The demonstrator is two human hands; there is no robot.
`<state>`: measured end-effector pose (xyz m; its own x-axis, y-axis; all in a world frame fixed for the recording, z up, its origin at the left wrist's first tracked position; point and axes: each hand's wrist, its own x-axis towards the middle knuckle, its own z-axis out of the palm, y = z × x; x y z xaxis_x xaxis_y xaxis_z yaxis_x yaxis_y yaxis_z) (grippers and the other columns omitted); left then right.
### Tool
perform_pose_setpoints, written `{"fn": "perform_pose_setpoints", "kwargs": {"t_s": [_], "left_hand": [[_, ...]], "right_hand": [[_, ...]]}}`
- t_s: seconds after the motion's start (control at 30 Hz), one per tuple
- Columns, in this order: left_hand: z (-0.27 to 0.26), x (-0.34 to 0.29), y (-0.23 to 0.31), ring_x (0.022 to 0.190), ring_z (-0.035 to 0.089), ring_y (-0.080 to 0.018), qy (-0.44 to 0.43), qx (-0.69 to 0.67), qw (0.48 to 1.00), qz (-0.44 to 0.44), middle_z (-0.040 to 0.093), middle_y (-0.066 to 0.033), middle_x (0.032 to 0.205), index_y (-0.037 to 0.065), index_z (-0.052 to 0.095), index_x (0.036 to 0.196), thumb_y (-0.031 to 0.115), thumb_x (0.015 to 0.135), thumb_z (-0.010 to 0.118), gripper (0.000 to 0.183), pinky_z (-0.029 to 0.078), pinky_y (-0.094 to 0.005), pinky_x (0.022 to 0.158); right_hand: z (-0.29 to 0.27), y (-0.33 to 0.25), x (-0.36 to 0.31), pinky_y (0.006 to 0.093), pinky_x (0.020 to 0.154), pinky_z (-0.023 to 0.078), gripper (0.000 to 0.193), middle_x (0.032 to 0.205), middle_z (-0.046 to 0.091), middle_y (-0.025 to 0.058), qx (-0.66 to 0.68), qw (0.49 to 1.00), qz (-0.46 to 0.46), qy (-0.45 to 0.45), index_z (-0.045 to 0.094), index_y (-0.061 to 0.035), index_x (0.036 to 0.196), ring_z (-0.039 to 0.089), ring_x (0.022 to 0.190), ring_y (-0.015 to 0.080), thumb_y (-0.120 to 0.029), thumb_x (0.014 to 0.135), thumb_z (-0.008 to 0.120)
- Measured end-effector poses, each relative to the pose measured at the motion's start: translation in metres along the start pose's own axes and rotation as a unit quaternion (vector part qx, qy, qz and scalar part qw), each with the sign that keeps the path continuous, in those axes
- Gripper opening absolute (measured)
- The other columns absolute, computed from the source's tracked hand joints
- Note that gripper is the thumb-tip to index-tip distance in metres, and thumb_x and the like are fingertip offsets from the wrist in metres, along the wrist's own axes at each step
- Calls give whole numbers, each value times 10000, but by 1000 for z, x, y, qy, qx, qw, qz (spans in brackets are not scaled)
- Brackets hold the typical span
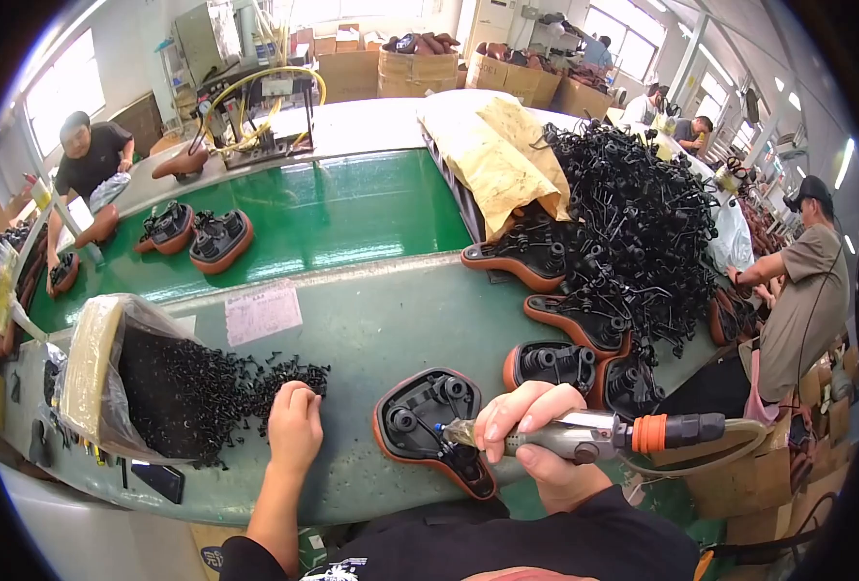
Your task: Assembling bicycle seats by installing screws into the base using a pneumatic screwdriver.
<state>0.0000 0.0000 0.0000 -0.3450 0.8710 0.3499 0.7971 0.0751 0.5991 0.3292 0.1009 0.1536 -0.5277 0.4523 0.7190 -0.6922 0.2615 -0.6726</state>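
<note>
In my right hand (536, 426) is a pneumatic screwdriver (584, 436), held level with its bit end pointing left. The bit end is over a bicycle saddle (415, 412) that lies upside down before me, black underside up with a brown rim. Whether the bit touches it I cannot tell. My left hand (296, 423) is at the right edge of a heap of small black screws (255, 382), fingers pinched together. What is between those fingertips is hidden. The screws spill from a tipped box lined with clear plastic (95, 373).
Several upturned saddles (551, 363) and a large heap of black metal fittings (633, 223) crowd the right side. A yellow sack (497, 145) lies beyond. Behind the bench runs a green conveyor belt (352, 203) carrying saddles. Co-workers stand at left (91, 160) and right (807, 271).
</note>
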Motion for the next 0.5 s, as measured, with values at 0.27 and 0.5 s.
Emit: {"fn": "perform_pose_setpoints", "kwargs": {"t_s": [0.27, 0.5], "left_hand": [[5, -48, 97, 951, 705, -219, -116, -695, 707, -60, 692, -160, 1201, -6, 575, 1163, 42, 1101, 567, 78, 587, -367, 863], [29, -78, 107, 903, 713, -255, -165, -792, 571, -142, 693, -171, 1173, -63, 698, 1233, -2, 1044, 638, 207, 589, -378, 826]], "right_hand": [[33, -2, 12, 408, 815, 619, 327, 1157, 672, 256, 50, 999, 3, -3, 548, -36, 1229, 710, 834, 240, 67, 931, 634], [29, 0, 6, 439, 829, 614, 304, 1102, 674, 249, 65, 997, 11, -33, 533, -29, 1212, 709, 828, 261, 52, 937, 633]]}}
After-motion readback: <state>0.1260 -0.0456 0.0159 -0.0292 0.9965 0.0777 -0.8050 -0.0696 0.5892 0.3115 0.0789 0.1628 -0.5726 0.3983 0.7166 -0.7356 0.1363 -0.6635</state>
